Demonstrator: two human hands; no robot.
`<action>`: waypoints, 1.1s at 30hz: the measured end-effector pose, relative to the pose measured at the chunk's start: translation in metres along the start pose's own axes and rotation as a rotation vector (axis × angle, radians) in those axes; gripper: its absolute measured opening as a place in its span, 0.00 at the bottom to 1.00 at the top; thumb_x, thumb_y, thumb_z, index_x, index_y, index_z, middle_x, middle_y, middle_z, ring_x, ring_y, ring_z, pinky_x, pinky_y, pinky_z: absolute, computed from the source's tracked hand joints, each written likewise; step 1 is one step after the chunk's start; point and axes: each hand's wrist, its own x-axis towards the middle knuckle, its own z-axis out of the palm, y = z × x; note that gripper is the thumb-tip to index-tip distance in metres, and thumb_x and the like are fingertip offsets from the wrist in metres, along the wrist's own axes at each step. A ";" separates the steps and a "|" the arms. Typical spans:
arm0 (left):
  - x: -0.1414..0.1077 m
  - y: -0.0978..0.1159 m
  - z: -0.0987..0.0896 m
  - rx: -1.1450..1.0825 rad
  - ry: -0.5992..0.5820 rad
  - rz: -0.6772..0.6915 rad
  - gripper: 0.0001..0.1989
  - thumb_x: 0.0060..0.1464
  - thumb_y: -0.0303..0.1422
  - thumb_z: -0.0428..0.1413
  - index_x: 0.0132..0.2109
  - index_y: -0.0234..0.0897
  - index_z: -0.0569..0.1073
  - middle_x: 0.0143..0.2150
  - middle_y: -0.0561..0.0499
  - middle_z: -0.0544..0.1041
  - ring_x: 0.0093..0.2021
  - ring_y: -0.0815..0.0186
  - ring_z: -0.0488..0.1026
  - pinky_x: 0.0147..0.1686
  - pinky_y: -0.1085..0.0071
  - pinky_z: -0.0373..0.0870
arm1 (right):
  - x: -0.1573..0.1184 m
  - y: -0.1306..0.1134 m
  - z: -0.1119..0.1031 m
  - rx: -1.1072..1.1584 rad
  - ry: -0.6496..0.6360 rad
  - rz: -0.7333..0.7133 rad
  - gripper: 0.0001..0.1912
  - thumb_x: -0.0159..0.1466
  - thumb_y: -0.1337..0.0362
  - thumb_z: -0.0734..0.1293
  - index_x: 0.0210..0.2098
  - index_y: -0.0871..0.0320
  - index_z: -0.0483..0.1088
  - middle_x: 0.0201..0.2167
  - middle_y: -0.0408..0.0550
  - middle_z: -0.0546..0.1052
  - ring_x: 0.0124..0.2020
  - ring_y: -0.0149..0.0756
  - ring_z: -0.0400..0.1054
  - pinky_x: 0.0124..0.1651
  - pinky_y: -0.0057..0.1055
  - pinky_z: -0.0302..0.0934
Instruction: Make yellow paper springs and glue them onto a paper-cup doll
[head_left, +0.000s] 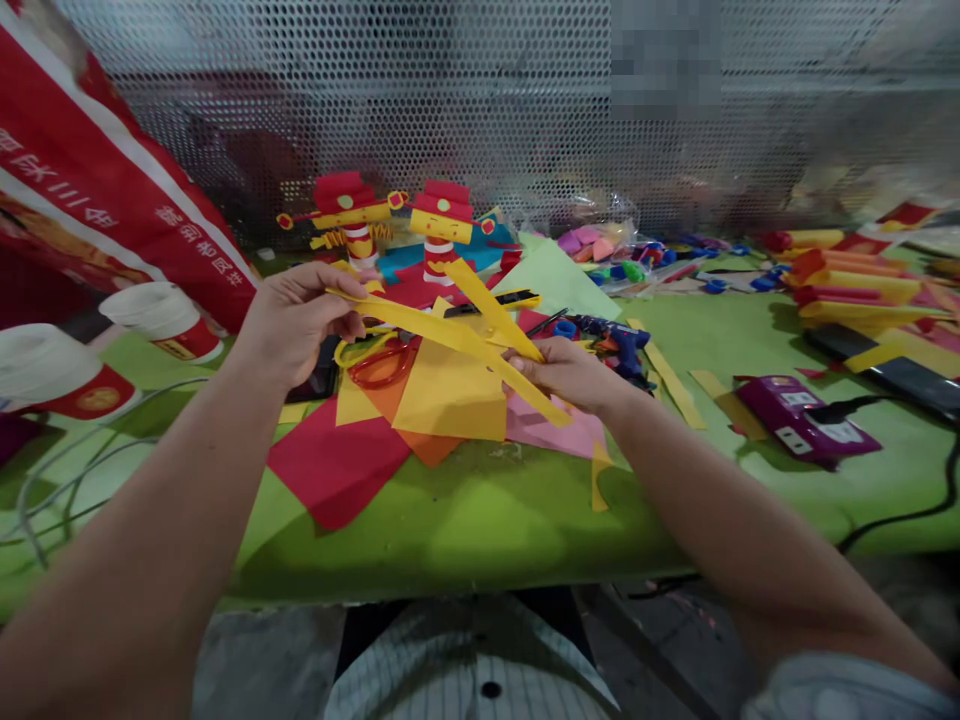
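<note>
My left hand (pixel 304 315) pinches the left end of a long yellow strip (pixel 427 328), which slants down to the right. My right hand (pixel 559 370) is closed on yellow strips, among them a second one (pixel 487 305) that rises up to the left and crosses near my fingers. Beneath them lie yellow paper sheets (pixel 450 400), a red sheet (pixel 341 465), a pink sheet (pixel 562 425) and red-handled scissors (pixel 382 365). Two red and yellow paper figures (pixel 442 225) stand behind the hands.
Stacked paper cups (pixel 161 315) and grey cables stand or lie at the left, below a large red bag (pixel 112 170). A blue glue gun (pixel 626 340) lies right of my right hand. Farther right are a purple power strip (pixel 806 420) and rolled coloured paper (pixel 855 280).
</note>
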 end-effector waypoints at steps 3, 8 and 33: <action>0.008 -0.007 0.002 -0.017 -0.012 0.029 0.14 0.42 0.15 0.50 0.22 0.36 0.72 0.15 0.58 0.71 0.15 0.74 0.66 0.17 0.75 0.62 | -0.003 -0.001 -0.003 0.097 -0.066 -0.015 0.22 0.49 0.47 0.68 0.29 0.62 0.71 0.14 0.35 0.59 0.15 0.21 0.48 0.18 0.25 0.44; 0.018 -0.014 0.001 -0.014 -0.009 0.000 0.12 0.42 0.16 0.52 0.21 0.35 0.72 0.16 0.57 0.70 0.15 0.74 0.66 0.18 0.74 0.62 | -0.004 -0.001 -0.002 0.066 -0.149 0.026 0.20 0.50 0.49 0.69 0.29 0.62 0.71 0.16 0.37 0.63 0.16 0.21 0.47 0.17 0.24 0.42; -0.030 -0.057 0.056 -0.456 -0.172 -0.556 0.10 0.51 0.39 0.56 0.31 0.36 0.71 0.26 0.52 0.77 0.26 0.68 0.73 0.30 0.70 0.71 | -0.010 -0.005 0.041 -0.562 0.200 -0.149 0.20 0.57 0.68 0.60 0.48 0.62 0.70 0.32 0.49 0.77 0.26 0.33 0.67 0.29 0.27 0.56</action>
